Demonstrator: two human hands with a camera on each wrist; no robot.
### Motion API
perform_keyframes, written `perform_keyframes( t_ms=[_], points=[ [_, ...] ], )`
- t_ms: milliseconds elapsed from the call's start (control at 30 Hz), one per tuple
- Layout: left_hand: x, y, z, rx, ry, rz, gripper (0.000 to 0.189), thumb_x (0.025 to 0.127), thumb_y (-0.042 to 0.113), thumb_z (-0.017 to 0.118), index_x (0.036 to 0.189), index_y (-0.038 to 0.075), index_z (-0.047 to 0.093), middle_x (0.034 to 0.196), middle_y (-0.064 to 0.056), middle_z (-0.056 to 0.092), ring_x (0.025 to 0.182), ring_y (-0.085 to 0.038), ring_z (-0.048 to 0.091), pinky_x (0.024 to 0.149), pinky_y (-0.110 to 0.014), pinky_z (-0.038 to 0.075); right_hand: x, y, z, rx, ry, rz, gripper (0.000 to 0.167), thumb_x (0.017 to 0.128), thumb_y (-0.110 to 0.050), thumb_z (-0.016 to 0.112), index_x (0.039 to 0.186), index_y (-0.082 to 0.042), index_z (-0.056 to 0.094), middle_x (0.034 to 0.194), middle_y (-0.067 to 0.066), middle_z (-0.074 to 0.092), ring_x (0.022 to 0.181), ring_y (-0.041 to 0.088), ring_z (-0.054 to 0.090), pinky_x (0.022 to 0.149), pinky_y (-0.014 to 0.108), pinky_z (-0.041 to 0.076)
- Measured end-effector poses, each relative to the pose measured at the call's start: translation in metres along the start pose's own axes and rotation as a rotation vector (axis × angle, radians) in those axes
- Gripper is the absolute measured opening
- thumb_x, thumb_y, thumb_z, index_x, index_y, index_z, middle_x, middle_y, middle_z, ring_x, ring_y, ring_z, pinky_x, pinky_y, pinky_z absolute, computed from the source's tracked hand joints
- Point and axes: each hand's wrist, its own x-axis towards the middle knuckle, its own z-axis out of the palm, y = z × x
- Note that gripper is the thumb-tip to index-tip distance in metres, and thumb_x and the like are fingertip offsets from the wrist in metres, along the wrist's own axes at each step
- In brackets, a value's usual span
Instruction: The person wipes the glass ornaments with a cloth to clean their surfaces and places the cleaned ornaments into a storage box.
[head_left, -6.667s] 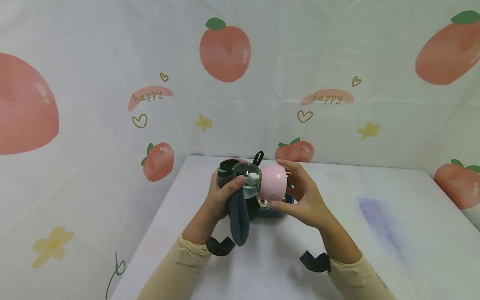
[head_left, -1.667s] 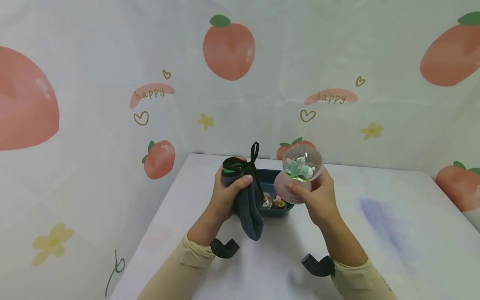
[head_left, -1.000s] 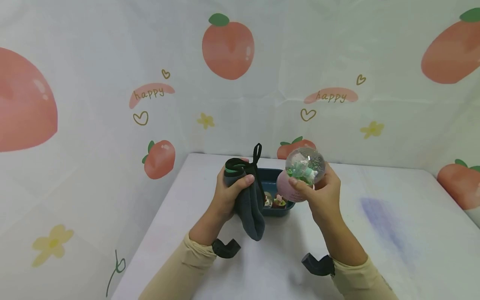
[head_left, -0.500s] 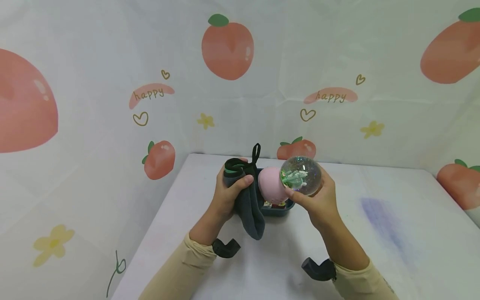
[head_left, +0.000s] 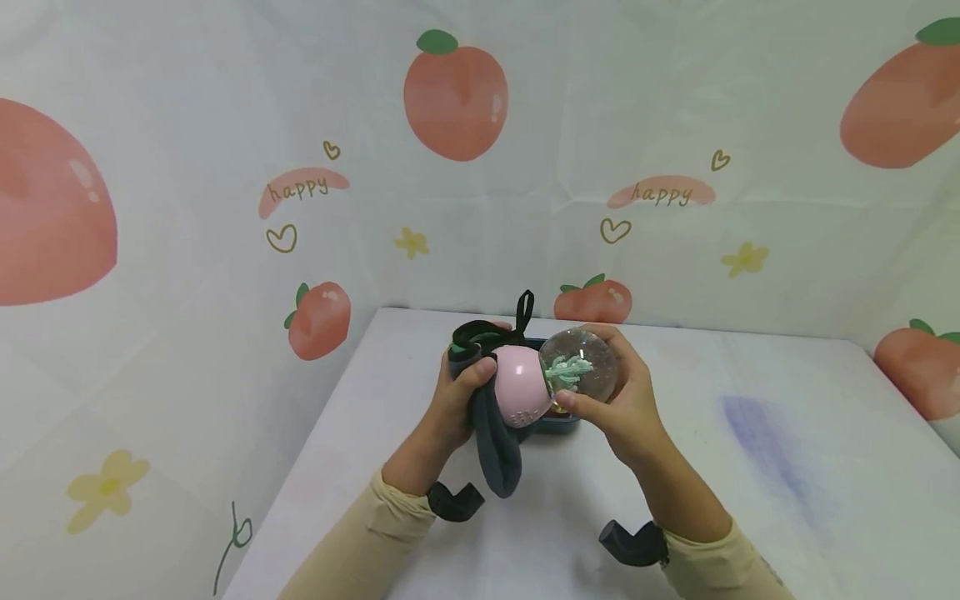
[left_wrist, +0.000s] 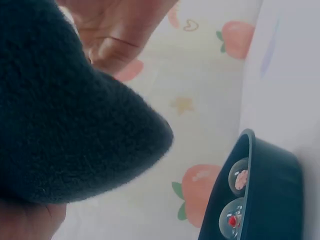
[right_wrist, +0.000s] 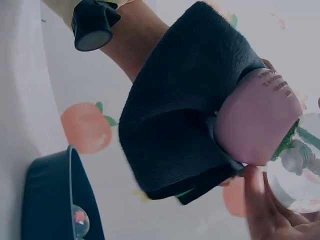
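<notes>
Lying on its side in the air, a snow globe (head_left: 520, 387) has a pink base and a clear dome with a mint-green figure inside. My right hand (head_left: 630, 412) grips it by the dome, thumb near the joint with the base. My left hand (head_left: 450, 408) holds a folded dark blue-grey cloth (head_left: 498, 454) with black edging and a hanging loop. The cloth touches the globe's pink base, and in the right wrist view the cloth (right_wrist: 175, 110) wraps part of it. Part of the left hand's fingers is hidden behind the cloth.
A dark blue tray (left_wrist: 275, 185) stands on the white table (head_left: 750, 433) behind and below my hands. Inside it sit small glass globes, one with a red detail (left_wrist: 231, 220) and one with a pink figure (left_wrist: 240, 178). A peach-printed backdrop (head_left: 525, 167) hangs behind.
The globe has tipped from upright onto its side and moved left until its base meets the cloth. Much earlier, the right hand held the base while the dome lay against the cloth.
</notes>
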Motion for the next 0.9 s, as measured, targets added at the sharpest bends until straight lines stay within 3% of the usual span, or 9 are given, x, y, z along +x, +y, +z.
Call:
perform_keyframes(
  t_ms=[200,333,500,700,767,900],
  points=[
    [-0.002,-0.002,0.001,-0.015,-0.054,0.025,0.093,0.086,0.059,0.075,0.138,-0.014,0.051,0.125,0.003,0.068,0.107,-0.012,0.064,0.089,-0.027,0.055,0.001,0.003,0.001,-0.076,-0.049,-0.013,0.064,0.078,0.013,0.08,0.135,-0.004,0.055,0.127,0.004,0.063,0.111,0.02,0.065,0.074,0.035,0.065],
    [-0.003,-0.002,0.002,0.016,-0.095,-0.027,0.093,0.085,0.06,0.075,0.139,-0.012,0.052,0.121,0.004,0.068,0.106,-0.011,0.062,0.087,-0.027,0.053,0.002,0.005,0.001,-0.08,-0.043,-0.013,0.061,0.082,0.011,0.077,0.137,0.0,0.054,0.13,0.006,0.062,0.112,0.021,0.064,0.072,0.037,0.066],
    [-0.003,0.0,0.004,0.066,-0.118,-0.102,0.089,0.082,0.054,0.08,0.143,-0.004,0.052,0.122,0.001,0.065,0.108,-0.013,0.06,0.087,-0.028,0.054,0.003,0.005,0.001,-0.077,0.004,0.038,0.061,0.083,0.01,0.076,0.138,-0.006,0.057,0.133,0.006,0.062,0.117,0.023,0.061,0.081,0.03,0.063],
    [-0.001,0.002,0.005,0.089,-0.099,-0.059,0.071,0.086,0.04,0.08,0.136,-0.006,0.059,0.119,-0.004,0.067,0.102,-0.013,0.065,0.084,-0.027,0.056,0.004,0.007,0.0,-0.098,-0.004,0.042,0.06,0.084,0.008,0.078,0.139,-0.008,0.059,0.131,0.003,0.062,0.116,0.021,0.062,0.083,0.029,0.063],
    [0.0,0.002,0.005,0.103,-0.08,-0.04,0.069,0.086,0.04,0.081,0.133,-0.006,0.061,0.116,-0.004,0.069,0.098,-0.012,0.066,0.082,-0.026,0.056,0.004,0.009,-0.001,-0.164,-0.011,0.015,0.058,0.087,0.006,0.077,0.14,-0.006,0.058,0.127,0.002,0.064,0.109,0.019,0.065,0.077,0.03,0.064],
    [0.0,0.003,0.003,0.164,-0.015,-0.014,0.068,0.083,0.042,0.084,0.129,-0.003,0.065,0.105,-0.002,0.07,0.09,-0.012,0.066,0.077,-0.026,0.055,0.004,0.014,-0.003,-0.289,-0.061,-0.016,0.052,0.093,0.001,0.071,0.143,-0.006,0.056,0.114,0.002,0.067,0.075,0.015,0.071,0.056,0.033,0.061]
  ],
)
